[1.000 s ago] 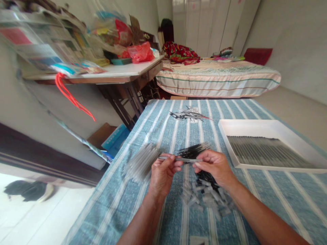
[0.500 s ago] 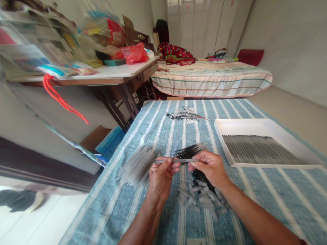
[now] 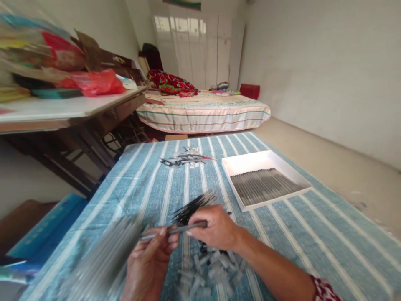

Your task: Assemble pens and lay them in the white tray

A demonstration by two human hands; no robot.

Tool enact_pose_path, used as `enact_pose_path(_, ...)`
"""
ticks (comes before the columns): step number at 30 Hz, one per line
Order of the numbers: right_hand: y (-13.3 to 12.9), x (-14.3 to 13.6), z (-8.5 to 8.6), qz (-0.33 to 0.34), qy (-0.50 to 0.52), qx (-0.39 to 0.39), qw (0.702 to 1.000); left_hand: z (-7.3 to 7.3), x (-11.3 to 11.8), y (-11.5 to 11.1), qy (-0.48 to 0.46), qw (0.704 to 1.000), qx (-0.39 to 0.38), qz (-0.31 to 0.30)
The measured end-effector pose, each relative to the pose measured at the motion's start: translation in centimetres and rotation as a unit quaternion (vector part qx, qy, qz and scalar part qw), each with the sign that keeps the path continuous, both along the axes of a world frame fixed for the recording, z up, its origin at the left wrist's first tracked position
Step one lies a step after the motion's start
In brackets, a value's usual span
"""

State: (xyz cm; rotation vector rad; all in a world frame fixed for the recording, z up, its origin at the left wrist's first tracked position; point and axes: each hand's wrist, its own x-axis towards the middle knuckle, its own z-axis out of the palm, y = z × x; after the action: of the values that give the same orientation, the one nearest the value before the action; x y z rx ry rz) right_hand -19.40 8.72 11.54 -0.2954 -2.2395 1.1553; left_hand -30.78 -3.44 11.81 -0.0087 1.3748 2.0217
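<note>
A thin grey pen-like stick [image 3: 181, 229] is held level between my two hands. My left hand [image 3: 152, 255] pinches its left part, and my right hand [image 3: 216, 225] grips its right end. Beyond them lies a bundle of thin black sticks [image 3: 192, 207], partly behind my right hand. To the left of my left hand is a blurred pile of grey translucent tubes [image 3: 103, 251]. Short grey caps [image 3: 216, 267] are heaped below my right hand. A white tray [image 3: 247, 207] at the right holds a row of dark grey pens [image 3: 263, 184].
Thin dark pieces [image 3: 184, 159] lie near the far end of the striped tablecloth [image 3: 313, 251]. A side table [image 3: 62, 108] with plastic bags stands at the left, above a blue box [image 3: 46, 230]. Behind is a bed [image 3: 203, 115].
The camera view has turned to the right, so things appear further left. The stick now tilts up to the right, and my right hand has turned, its fingers wrapped over the stick's end.
</note>
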Motion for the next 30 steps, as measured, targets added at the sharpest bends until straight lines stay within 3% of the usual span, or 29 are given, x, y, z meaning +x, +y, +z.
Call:
enact_pose_path(3, -0.1, 0.3, 0.6, -0.002, -0.064, 0.182, 0.981, -0.3, 0.4, 0.0, 0.027, 0.998, -0.007, -0.05)
enact_pose_path(5, -0.3, 0.4, 1.0, -0.002, -0.107, 0.259, 0.96, -0.5, 0.5, 0.0, 0.05, 0.995, -0.01, -0.083)
enact_pose_path(10, -0.7, 0.9, 1.9, -0.001, -0.161, 0.319, 0.934, -0.8, 0.8, 0.1, 0.068, 0.991, -0.021, -0.115)
enact_pose_path(15, 0.7, 1.7, 2.7, -0.004, -0.183, 0.265, 0.947, -0.5, 1.1, -0.1, 0.058, 0.985, -0.038, -0.16)
enact_pose_path(20, 6.2, 4.7, 1.9, -0.145, -0.181, 0.113, 0.966, -0.1, 0.9, -0.3, 0.078, 0.982, -0.05, -0.164)
enact_pose_path(22, 9.4, 6.9, 1.3, -0.24, -0.231, 0.083, 0.939, 0.0, 0.9, -0.4, 0.095, 0.98, -0.062, -0.162)
enact_pose_path(25, 14.3, 10.9, 0.5, -0.323, -0.269, 0.08, 0.904, -0.1, 0.7, -0.5, 0.114, 0.976, -0.087, -0.163)
enact_pose_path(30, 19.4, 16.4, -0.6, -0.405, -0.35, 0.079, 0.841, -0.5, 0.1, -0.4, 0.141, 0.966, -0.119, -0.183)
